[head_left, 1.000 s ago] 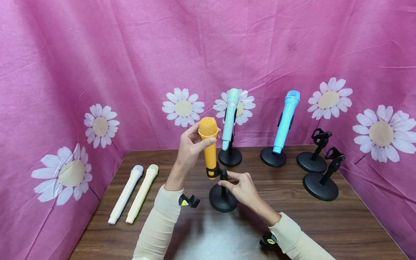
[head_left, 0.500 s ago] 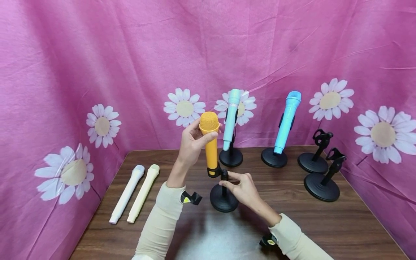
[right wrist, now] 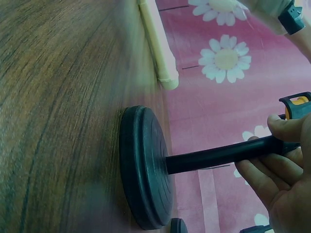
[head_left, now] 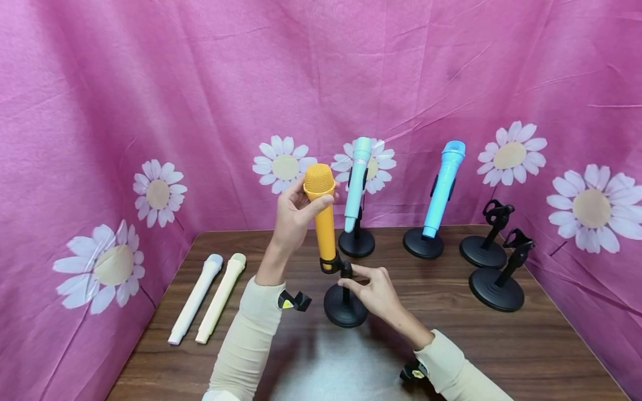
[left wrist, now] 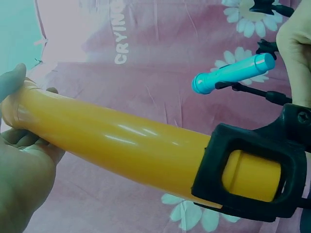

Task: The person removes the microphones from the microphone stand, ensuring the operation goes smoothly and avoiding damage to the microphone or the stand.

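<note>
An orange microphone [head_left: 325,228] stands nearly upright, its lower end inside the clip [left wrist: 252,170] of a black desk stand [head_left: 346,306]. My left hand [head_left: 295,214] grips the microphone just below its mesh head, thumb across the front and fingers behind. In the left wrist view the orange butt end shows through the clip's opening. My right hand [head_left: 373,289] pinches the stand's post near the top, under the clip. The right wrist view shows the round base [right wrist: 146,167] on the wooden table, with the post [right wrist: 214,156] between thumb and fingers.
Behind stand a mint microphone [head_left: 357,184] and a blue microphone [head_left: 443,189], each in a stand. Two bare stands, one farther back [head_left: 484,248] and one nearer [head_left: 496,287], are at right. A white microphone [head_left: 195,301] and a pale yellow microphone [head_left: 220,301] lie at left.
The orange microphone's head has risen, and its lower end now sits higher in the clip; lately the head tilts slightly left. My left hand moved with it. The right hand keeps its hold.
</note>
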Demonstrator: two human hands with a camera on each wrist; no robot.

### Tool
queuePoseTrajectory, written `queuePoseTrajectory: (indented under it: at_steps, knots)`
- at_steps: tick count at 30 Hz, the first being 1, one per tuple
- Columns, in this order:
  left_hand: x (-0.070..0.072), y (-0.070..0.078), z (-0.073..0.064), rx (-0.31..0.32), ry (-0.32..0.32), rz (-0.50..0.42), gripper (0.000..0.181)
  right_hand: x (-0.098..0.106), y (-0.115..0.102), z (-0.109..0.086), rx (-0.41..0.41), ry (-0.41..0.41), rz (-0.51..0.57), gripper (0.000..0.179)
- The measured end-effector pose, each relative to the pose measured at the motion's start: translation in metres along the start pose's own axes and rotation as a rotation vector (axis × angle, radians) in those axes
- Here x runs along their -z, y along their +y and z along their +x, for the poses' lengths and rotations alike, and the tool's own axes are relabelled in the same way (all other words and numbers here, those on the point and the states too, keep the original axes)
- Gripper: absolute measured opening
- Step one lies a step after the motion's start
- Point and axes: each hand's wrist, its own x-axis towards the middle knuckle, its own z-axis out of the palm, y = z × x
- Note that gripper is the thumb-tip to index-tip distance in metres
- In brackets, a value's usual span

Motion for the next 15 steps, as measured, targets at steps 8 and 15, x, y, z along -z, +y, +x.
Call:
queuePoseTrajectory:
  at_steps: [8, 15]
  knots:
    - [0.007, 0.016, 0.012, -0.092, 0.082, -0.121, 0.046, -0.001, 0.001, 0.001, 0.022, 0.009, 0.016, 0.028]
    - [0.020, 0.027, 0.014, -0.116, 0.144, -0.118, 0.060, 0.000, 0.002, 0.001, 0.014, 0.015, 0.010, 0.028]
